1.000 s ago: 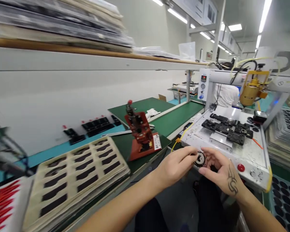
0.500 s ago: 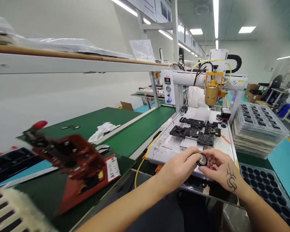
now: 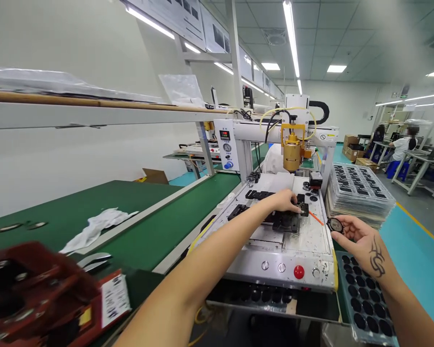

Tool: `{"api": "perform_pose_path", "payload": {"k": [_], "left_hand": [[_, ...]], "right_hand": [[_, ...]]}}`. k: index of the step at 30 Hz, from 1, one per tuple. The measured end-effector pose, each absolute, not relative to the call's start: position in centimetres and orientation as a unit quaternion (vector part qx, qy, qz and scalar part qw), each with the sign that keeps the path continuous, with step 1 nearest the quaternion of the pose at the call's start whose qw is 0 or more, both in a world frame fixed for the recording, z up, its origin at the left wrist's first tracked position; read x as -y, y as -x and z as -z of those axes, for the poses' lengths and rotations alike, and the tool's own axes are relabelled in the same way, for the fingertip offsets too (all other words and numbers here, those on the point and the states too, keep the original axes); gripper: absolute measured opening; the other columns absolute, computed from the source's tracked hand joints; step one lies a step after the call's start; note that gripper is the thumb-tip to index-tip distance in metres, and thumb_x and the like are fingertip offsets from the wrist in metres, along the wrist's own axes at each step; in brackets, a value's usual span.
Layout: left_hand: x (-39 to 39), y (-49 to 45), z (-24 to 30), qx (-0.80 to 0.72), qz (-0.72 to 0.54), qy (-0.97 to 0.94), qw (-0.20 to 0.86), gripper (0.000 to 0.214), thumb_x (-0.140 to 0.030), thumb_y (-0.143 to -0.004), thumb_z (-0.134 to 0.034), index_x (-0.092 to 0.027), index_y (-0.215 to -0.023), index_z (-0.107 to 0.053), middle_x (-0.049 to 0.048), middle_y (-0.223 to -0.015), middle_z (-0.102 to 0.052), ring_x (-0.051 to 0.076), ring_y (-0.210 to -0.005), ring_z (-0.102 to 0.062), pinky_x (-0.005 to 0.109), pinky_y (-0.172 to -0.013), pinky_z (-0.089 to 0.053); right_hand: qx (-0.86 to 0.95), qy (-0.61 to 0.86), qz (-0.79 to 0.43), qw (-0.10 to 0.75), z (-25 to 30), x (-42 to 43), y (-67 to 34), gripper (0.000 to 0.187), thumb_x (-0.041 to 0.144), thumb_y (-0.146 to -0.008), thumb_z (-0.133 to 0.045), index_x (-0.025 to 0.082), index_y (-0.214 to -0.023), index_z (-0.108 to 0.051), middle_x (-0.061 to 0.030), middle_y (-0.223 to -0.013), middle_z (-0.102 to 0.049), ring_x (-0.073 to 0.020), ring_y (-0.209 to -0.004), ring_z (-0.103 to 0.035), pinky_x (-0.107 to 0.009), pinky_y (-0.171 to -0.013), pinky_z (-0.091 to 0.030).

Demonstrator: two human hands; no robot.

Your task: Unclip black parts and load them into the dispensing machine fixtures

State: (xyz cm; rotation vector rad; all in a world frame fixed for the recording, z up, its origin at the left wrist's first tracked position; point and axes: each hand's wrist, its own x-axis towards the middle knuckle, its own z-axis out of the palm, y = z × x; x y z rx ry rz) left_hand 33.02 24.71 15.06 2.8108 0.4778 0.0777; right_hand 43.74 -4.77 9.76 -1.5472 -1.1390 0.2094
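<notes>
My left hand (image 3: 286, 201) reaches out over the white machine bed (image 3: 275, 250) and rests on a black fixture (image 3: 288, 219), fingers curled on a small part at its far right end that I cannot make out. My right hand (image 3: 358, 234) hovers off the bed's right edge, above a black tray of round pockets (image 3: 365, 299). Its thumb and fingers pinch a small round black and silver disc (image 3: 335, 224). More black fixtures (image 3: 259, 194) lie farther back on the bed.
A gold dispensing head (image 3: 292, 153) hangs from the gantry behind the fixtures. A red button (image 3: 298, 272) sits on the bed's front panel. Stacked trays (image 3: 359, 190) stand right. Green conveyor belt (image 3: 166, 226) runs left, with a white cloth (image 3: 97, 224) and a blurred red jig (image 3: 39, 294). Another person (image 3: 401, 144) sits far right.
The view swung right. My hands, together on the disc before, separated: the left went forward to the fixture, the right carried the disc out to the right.
</notes>
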Motion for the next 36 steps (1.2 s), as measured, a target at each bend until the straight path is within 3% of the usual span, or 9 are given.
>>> {"api": "perform_pose_path", "payload": {"k": [3, 7, 16, 24, 31, 36], "left_hand": [[-25.3, -34.2, -15.9, -0.17, 0.048, -0.975, 0.131, 0.035, -0.048, -0.098, -0.076, -0.015, -0.111, -0.073, 0.0076, -0.111, -0.075, 0.024, -0.098, -0.072, 0.045, -0.091, -0.06], [-24.9, -35.2, -16.9, -0.169, 0.099, -0.974, 0.111, 0.032, -0.044, -0.1, -0.075, -0.015, -0.111, -0.073, 0.007, -0.111, -0.075, 0.025, -0.099, -0.073, 0.044, -0.09, -0.062], [-23.8, -34.2, -16.4, -0.174, 0.097, -0.975, 0.097, 0.03, -0.042, -0.101, -0.074, -0.015, -0.113, -0.073, 0.0072, -0.115, -0.075, 0.026, -0.102, -0.073, 0.044, -0.09, -0.062], [-23.4, -37.0, -17.6, -0.192, 0.12, -0.97, 0.085, 0.029, -0.039, -0.101, -0.076, -0.014, -0.117, -0.073, 0.0091, -0.121, -0.074, 0.027, -0.107, -0.073, 0.047, -0.095, -0.062], [-22.9, -35.9, -17.7, -0.199, 0.073, -0.969, 0.128, 0.027, -0.039, -0.101, -0.075, -0.015, -0.113, -0.073, 0.0076, -0.116, -0.075, 0.025, -0.102, -0.074, 0.045, -0.092, -0.062], [-23.4, -32.4, -19.7, -0.179, -0.048, -0.959, 0.215, 0.028, -0.042, -0.088, -0.083, -0.016, -0.094, -0.075, 0.0043, -0.097, -0.077, 0.024, -0.092, -0.072, 0.036, -0.083, -0.057]], "right_hand": [[0.47, 0.667, -0.1, 0.57, -10.2, 5.9, -44.2, 0.056, 0.056, -0.086, -0.085, 0.019, -0.126, -0.073, -0.0112, -0.105, -0.078, -0.0238, -0.084, -0.069, -0.038, -0.073, -0.062], [0.451, 0.669, -0.072, 0.587, -10.6, 5.0, -44.6, 0.057, 0.059, -0.083, -0.086, 0.019, -0.121, -0.075, -0.0083, -0.093, -0.076, -0.0226, -0.078, -0.066, -0.038, -0.071, -0.06], [0.455, 0.646, -0.085, 0.608, -8.8, -1.0, -45.9, 0.059, 0.066, -0.077, -0.085, 0.017, -0.108, -0.072, -0.0025, -0.078, -0.065, -0.02, -0.07, -0.057, -0.035, -0.062, -0.053], [0.461, 0.64, -0.082, 0.609, -9.6, -2.2, -45.7, 0.062, 0.068, -0.079, -0.083, 0.018, -0.114, -0.072, -0.0061, -0.085, -0.071, -0.0214, -0.073, -0.063, -0.036, -0.066, -0.056], [0.455, 0.659, -0.07, 0.595, -8.5, -0.4, -47.2, 0.063, 0.073, -0.082, -0.077, 0.018, -0.112, -0.069, -0.0108, -0.093, -0.074, -0.0248, -0.08, -0.068, -0.039, -0.071, -0.058], [0.503, 0.67, -0.086, 0.538, -8.8, -3.0, -47.3, 0.057, 0.068, -0.085, -0.075, 0.019, -0.113, -0.069, -0.0051, -0.083, -0.068, -0.0223, -0.073, -0.062, -0.035, -0.065, -0.052]]}}
